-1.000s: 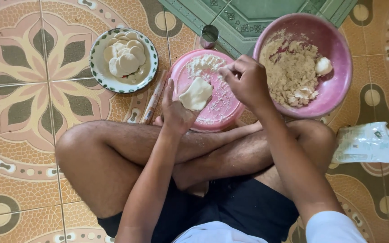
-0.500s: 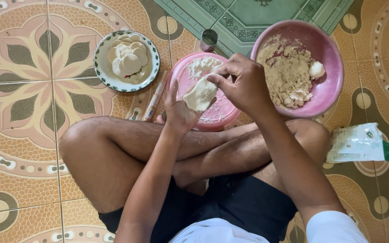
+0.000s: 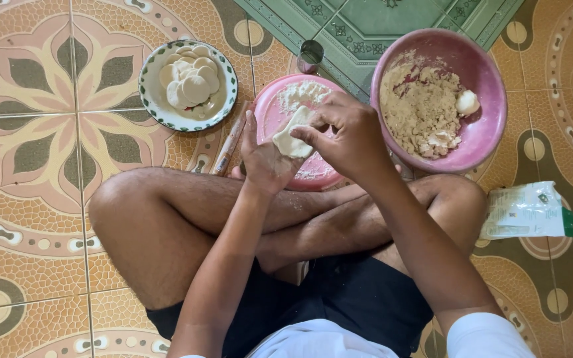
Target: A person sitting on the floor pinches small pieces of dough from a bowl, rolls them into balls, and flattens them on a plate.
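Note:
I sit cross-legged on a patterned tile floor. My left hand (image 3: 264,159) cradles a pale folded piece of dough (image 3: 291,136) in its palm. My right hand (image 3: 347,136) pinches the dough's upper edge between thumb and fingers. Both hands hover over a pink floured plate (image 3: 280,109). To the right stands a pink bowl (image 3: 482,122) with crumbly brown filling and a small white dough ball. At the upper left sits a white plate with a green rim (image 3: 154,106) holding several round dough discs.
A wooden rolling pin (image 3: 228,147) lies between the two plates. A small metal cup (image 3: 310,56) stands behind the pink plate on a green tile. A white plastic packet (image 3: 525,211) lies by my right knee.
Both hands have kept working the dough over the pink plate; my right fingers have shifted along its edge, and the dough looks more folded. The camera view has shifted slightly.

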